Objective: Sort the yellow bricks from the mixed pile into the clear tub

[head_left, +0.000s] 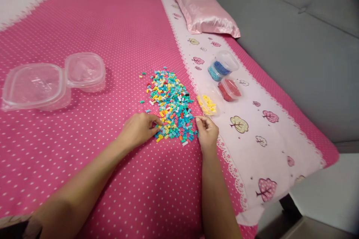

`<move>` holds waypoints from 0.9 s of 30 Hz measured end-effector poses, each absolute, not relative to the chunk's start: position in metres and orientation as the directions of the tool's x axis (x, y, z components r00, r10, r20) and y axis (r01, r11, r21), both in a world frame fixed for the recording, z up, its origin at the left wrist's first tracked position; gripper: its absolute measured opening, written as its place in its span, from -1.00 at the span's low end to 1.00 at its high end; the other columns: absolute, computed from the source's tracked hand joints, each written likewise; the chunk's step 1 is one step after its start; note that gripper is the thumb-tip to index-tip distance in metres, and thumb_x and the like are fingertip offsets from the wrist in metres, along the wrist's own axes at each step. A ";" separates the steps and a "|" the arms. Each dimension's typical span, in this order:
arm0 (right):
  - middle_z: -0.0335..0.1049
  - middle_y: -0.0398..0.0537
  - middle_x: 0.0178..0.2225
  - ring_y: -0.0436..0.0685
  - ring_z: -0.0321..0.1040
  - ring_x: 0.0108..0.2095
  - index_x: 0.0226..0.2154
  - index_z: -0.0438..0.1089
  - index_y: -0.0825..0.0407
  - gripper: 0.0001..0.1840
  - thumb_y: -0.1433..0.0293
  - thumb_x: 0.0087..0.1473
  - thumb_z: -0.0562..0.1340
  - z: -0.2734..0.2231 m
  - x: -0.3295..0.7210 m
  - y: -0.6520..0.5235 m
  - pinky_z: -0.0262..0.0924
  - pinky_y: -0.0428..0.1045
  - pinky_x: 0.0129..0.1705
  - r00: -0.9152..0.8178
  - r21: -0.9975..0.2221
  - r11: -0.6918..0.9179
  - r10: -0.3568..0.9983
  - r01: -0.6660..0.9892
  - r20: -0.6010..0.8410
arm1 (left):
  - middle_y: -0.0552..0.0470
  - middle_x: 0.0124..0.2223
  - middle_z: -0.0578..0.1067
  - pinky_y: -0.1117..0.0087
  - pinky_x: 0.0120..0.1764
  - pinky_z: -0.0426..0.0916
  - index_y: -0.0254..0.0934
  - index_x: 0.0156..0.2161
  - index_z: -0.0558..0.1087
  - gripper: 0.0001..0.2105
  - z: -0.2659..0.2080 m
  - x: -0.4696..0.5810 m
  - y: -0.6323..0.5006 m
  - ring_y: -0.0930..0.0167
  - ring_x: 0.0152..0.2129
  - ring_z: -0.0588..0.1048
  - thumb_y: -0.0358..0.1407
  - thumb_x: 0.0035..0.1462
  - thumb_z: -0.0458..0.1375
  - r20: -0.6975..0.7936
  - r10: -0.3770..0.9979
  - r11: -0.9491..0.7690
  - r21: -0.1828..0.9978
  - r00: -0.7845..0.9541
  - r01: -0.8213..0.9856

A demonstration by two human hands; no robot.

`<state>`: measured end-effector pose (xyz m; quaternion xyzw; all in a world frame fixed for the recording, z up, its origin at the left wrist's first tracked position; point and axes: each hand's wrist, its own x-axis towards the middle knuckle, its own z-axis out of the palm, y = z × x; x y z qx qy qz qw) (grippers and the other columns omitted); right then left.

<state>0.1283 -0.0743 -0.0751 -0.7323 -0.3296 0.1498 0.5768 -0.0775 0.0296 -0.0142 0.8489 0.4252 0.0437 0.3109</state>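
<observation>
A heap of small toy building bricks [175,99] in many colours lies on the pink dotted bedspread. My left hand [140,129] reaches to the heap's near left edge, thumb and forefinger closing in among the bricks. What lies between those fingertips is too small to make out. At the heap's right edge my right hand [208,131] is closed in a pinch, its contents hidden. Just beyond it stands a clear tub of yellow bricks [208,104]. Farther back are a tub of red bricks [230,89] and stacked tubs, one with dark blue bricks [221,68], one with light blue bricks [214,73].
Two lidded clear containers, a larger one [35,86] and a smaller one [85,71], sit side by side at the left. A pink satin pillow [206,11] lies at the back. Along the right runs a grey padded panel [297,41].
</observation>
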 end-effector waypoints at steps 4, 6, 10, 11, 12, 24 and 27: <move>0.48 -0.07 -0.45 0.06 0.36 -0.40 -0.36 0.47 0.09 -0.69 0.18 -0.01 0.22 -0.075 0.128 -0.074 0.26 -0.03 -0.31 0.738 -0.942 -0.126 0.656 0.312 0.157 | 0.13 -0.66 0.30 0.44 -0.53 0.01 -0.15 -0.16 0.58 -0.71 -0.014 -0.078 0.029 0.46 -0.69 0.23 -0.24 0.02 0.11 -0.208 0.752 -0.440 0.547 0.625 0.712; 0.48 -0.06 -0.45 0.07 0.36 -0.40 -0.37 0.47 0.09 -0.69 0.17 -0.02 0.22 -0.074 0.128 -0.074 0.26 -0.03 -0.30 0.739 -0.942 -0.125 0.656 0.311 0.156 | 0.12 -0.65 0.32 0.43 -0.53 0.01 -0.14 -0.16 0.59 -0.72 -0.013 -0.077 0.028 0.45 -0.69 0.25 -0.26 0.03 0.11 -0.208 0.761 -0.442 0.527 0.614 0.726; 0.47 -0.06 -0.46 0.08 0.36 -0.40 -0.37 0.47 0.10 -0.68 0.17 -0.02 0.22 -0.074 0.128 -0.074 0.26 -0.01 -0.29 0.739 -0.944 -0.119 0.655 0.308 0.159 | 0.07 -0.59 0.40 0.42 -0.50 0.04 -0.18 -0.20 0.59 -0.74 -0.012 -0.076 0.027 0.41 -0.65 0.32 -0.29 0.03 0.10 -0.203 0.779 -0.440 0.496 0.593 0.748; 0.47 -0.06 -0.46 0.08 0.36 -0.40 -0.37 0.47 0.10 -0.68 0.18 -0.02 0.22 -0.074 0.128 -0.074 0.27 -0.01 -0.29 0.739 -0.944 -0.120 0.655 0.307 0.158 | 0.05 -0.57 0.43 0.42 -0.49 0.05 -0.19 -0.21 0.58 -0.75 -0.011 -0.076 0.027 0.40 -0.62 0.34 -0.28 0.04 0.10 -0.198 0.781 -0.443 0.491 0.592 0.750; 0.47 -0.06 -0.46 0.08 0.36 -0.40 -0.37 0.47 0.10 -0.68 0.18 -0.02 0.22 -0.074 0.128 -0.074 0.27 -0.01 -0.29 0.740 -0.945 -0.120 0.654 0.305 0.156 | 0.04 -0.55 0.45 0.41 -0.48 0.06 -0.20 -0.22 0.58 -0.75 -0.011 -0.076 0.027 0.38 -0.60 0.36 -0.28 0.04 0.10 -0.192 0.782 -0.448 0.487 0.593 0.749; 0.47 -0.05 -0.46 0.08 0.36 -0.40 -0.36 0.47 0.12 -0.67 0.17 -0.02 0.22 -0.074 0.128 -0.074 0.26 -0.01 -0.28 0.739 -0.944 -0.126 0.656 0.306 0.152 | 0.10 -0.58 0.37 0.45 -0.52 0.07 -0.31 -0.32 0.46 -0.81 -0.013 -0.077 0.032 0.45 -0.63 0.28 -0.24 0.07 0.07 -0.186 0.763 -0.324 0.719 0.619 0.614; 0.46 -0.07 -0.46 0.07 0.36 -0.40 -0.36 0.46 0.11 -0.69 0.18 -0.01 0.22 -0.074 0.128 -0.074 0.26 -0.02 -0.29 0.739 -0.944 -0.125 0.656 0.306 0.153 | 0.13 -0.59 0.32 0.50 -0.53 0.12 -0.32 -0.40 0.41 -0.85 -0.014 -0.078 0.033 0.50 -0.63 0.26 -0.25 0.02 0.12 -0.241 0.755 -0.040 0.911 0.609 0.411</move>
